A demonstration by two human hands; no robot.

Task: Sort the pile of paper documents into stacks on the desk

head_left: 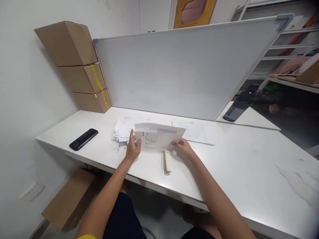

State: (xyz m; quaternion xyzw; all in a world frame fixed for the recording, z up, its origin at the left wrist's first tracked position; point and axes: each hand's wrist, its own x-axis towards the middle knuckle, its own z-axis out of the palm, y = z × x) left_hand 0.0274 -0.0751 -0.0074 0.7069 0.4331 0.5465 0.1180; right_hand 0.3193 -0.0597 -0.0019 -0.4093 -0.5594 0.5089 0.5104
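Observation:
Between my hands, raised off the desk, are printed paper sheets [164, 137] with a table of text on the left part; how many sheets I cannot tell. My left hand [133, 147] grips their left edge, thumb in front. At the lower right corner my right hand [183, 147] pinches them, fingers behind. A cream stapler [167, 162] lies on the desk just below the sheets. Behind them to the left is an uneven stack of papers [124, 127], partly covered. Another pile of printed sheets [199, 132] lies flat behind my right hand.
On the white desk [236, 172], a black phone-like device [84, 139] lies at the left. Stacked cardboard boxes [84, 66] stand in the left corner beside a whiteboard [169, 73]. A dark bottle [236, 108] is at the right back. Another box [69, 196] sits below the desk.

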